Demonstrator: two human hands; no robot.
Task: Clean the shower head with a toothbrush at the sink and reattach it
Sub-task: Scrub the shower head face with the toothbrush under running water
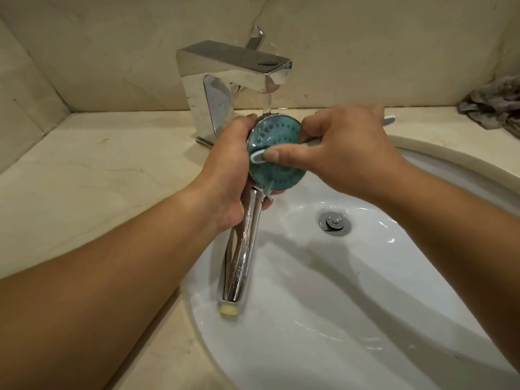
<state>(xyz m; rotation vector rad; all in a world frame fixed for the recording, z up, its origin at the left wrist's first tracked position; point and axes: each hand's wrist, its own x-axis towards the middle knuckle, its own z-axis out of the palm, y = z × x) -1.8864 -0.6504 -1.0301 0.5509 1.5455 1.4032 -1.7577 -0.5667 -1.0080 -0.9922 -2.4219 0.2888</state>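
- Two bare hands work over one white oval sink [351,319], a smooth glazed bowl set into a beige, marble-like counter [92,175].
- One shower head [274,153] is held above the left side of the bowl: a round face in teal with rings of small darker nozzle dots, edged in chrome, on a long shiny chrome handle that ends in a pale yellowish plug.
- Left hand [228,175] is wrapped around the neck and back of the shower head, fingers closed on it, the face turned up towards the camera.
- Right hand [346,147] is closed on one toothbrush [257,156], its thumb pressing the pale head flat against the teal face; the handle's far end pokes out past the knuckles.
- One boxy chrome faucet [233,77] with a flat, angular spout stands behind, and a thin stream of water falls from it onto the upper rim of the shower head.
- One round metal drain [334,223] sits in the wet bowl.
- One crumpled grey rag [492,105] lies on the counter at the far right, well apart.
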